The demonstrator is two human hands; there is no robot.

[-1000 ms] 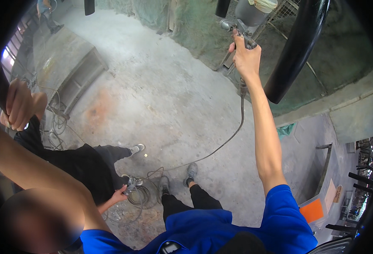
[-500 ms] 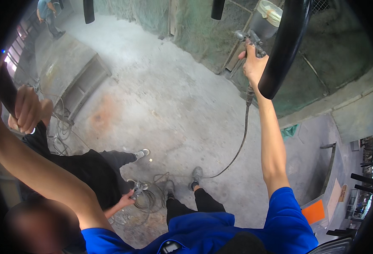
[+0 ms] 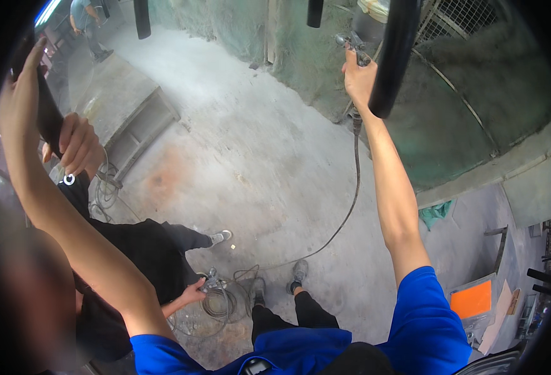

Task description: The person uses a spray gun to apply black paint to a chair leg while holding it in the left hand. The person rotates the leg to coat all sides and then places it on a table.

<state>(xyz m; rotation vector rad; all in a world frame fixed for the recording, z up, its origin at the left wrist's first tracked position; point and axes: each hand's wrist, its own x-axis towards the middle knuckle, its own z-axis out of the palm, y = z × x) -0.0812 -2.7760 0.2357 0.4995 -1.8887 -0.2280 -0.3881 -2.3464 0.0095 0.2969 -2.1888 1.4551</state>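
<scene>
The spray gun (image 3: 357, 42) is held out ahead, near a dusty green wall (image 3: 313, 69), the right hand (image 3: 361, 76) wrapped round its handle. Its hose (image 3: 357, 162) drops and curves across the grey floor (image 3: 257, 156). Over on the other side, the left hand (image 3: 20, 106) is up beside a dark tube (image 3: 49, 117); from here I can't tell how far its fingers close. A co-worker's hand (image 3: 79, 144) grips that tube lower down.
</scene>
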